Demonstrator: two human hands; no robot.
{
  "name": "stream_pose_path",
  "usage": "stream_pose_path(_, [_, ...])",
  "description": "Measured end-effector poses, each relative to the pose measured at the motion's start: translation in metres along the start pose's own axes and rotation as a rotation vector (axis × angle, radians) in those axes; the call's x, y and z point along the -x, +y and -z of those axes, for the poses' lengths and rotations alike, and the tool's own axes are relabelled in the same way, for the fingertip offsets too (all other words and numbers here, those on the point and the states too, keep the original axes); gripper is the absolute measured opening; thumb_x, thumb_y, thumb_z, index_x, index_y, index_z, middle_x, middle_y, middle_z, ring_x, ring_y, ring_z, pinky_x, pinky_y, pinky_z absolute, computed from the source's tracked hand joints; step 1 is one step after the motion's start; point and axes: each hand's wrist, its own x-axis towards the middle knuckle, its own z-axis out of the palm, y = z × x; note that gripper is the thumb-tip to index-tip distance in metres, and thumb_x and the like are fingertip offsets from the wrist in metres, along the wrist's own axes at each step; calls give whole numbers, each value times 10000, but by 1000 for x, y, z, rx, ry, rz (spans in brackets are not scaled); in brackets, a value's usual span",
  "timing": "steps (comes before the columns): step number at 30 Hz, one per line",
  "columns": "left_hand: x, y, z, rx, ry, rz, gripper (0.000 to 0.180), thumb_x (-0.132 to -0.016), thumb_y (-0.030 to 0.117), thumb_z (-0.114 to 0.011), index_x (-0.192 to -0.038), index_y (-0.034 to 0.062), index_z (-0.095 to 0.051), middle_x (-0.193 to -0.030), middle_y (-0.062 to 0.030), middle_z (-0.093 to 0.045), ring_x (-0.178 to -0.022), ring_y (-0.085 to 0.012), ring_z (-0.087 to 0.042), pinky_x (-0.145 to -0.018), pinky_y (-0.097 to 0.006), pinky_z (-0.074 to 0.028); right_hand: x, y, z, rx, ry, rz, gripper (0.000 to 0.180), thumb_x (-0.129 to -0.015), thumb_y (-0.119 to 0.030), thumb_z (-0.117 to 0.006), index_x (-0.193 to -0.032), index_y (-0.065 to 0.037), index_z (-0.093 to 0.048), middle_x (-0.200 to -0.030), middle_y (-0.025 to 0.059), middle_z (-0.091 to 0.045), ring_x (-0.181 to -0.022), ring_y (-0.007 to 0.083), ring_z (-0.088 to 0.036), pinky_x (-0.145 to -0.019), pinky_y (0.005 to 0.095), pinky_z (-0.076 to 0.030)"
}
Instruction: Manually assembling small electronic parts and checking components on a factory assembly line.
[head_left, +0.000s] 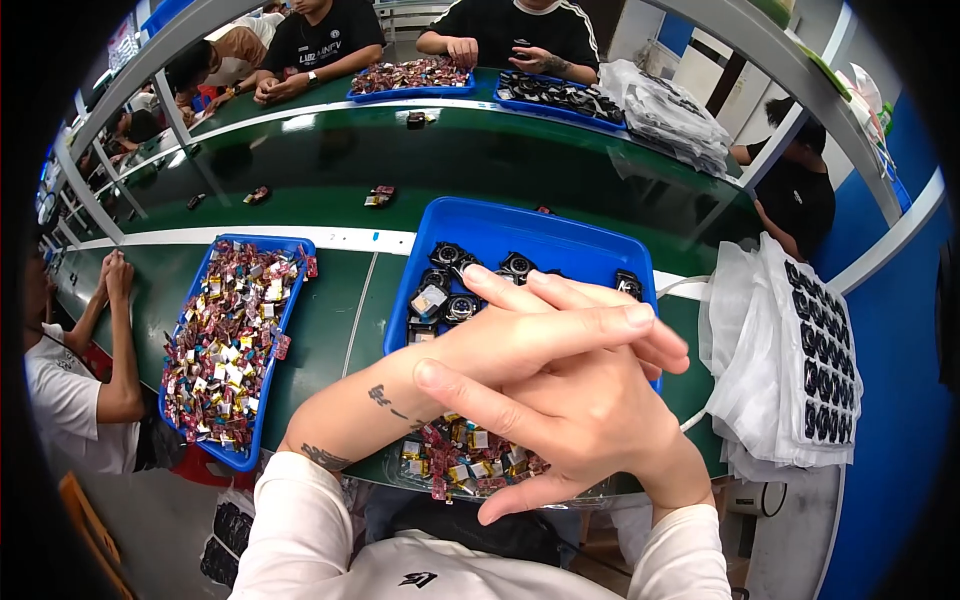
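Observation:
My left hand (545, 335) and my right hand (592, 420) cross in the air, touching each other, with the left lying over the right. Fingers on both are stretched out, and neither holds anything. Beneath them is a blue tray (540, 218) with several black round watch cases (462, 308) in it, partly covered by my hands. Closer to me, under my right hand, lies a pile of small red circuit boards with silver-and-yellow battery cells (465, 465). Some fingers overlap, so part of the right hand is hidden.
Left of me stands a blue tray (262, 440) heaped with red boards. To the right are stacked white sheets (740, 370) and a holder of black round parts (825, 350). Loose parts (380, 196) lie on the green belt (330, 160). Co-workers sit opposite and at left.

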Motion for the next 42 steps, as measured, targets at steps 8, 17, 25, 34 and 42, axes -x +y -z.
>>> stream_pose_path(8, [1, -5, 7, -20, -18, -40, 969, -733, 547, -670, -1393, -69, -319, -1382, -245, -407, -1290, -309, -418, -1084, -400, -318, 8, -7, 5, -97, 2, 47, 729, -633, -676, -589, -1124, -145, -679, -1130, 249, -566, -1075, 356, -486, -862, 480, -389])
stream_pose_path(17, [3, -3, 15, -33, -8, -58, 970, -726, 523, -687, -1397, -65, -307, -1386, -232, -402, -1295, -303, -410, -1083, -405, -319, 11, 5, -2, -13, 88, 144, 630, -645, -682, -442, -953, -230, -754, -1071, 153, -633, -1002, 290, -455, -736, 405, -367])
stream_pose_path(25, [4, -1, 0, -153, 88, -129, 972, -720, 502, -702, -1401, -63, -297, -1389, -221, -398, -1300, -297, -403, -1082, -409, -320, 15, 10, 33, -67, 126, -38, 612, -629, -668, -603, -726, -72, -705, -1066, 150, -607, -1131, 359, -447, -882, 467, -414])
stream_pose_path(34, [9, -9, -23, -202, 200, -109, 773, -851, 483, -565, -1381, -24, -321, -1351, -224, -428, -1269, -287, -423, -1047, -421, -355, 1, -11, 7, 57, -14, -287, 850, -524, -762, -539, -1068, -130, -700, -1129, 100, -613, -1084, 267, -490, -973, 387, -303])
stream_pose_path(42, [-1, -30, 1, -97, 175, -267, 771, -891, 555, -450, -1389, -18, -316, -1358, -228, -429, -1271, -292, -424, -1039, -414, -363, 10, 6, 2, 82, 11, -186, 858, -617, -826, -469, -1033, -113, -703, -1072, 42, -629, -1041, 211, -478, -901, 371, -328])
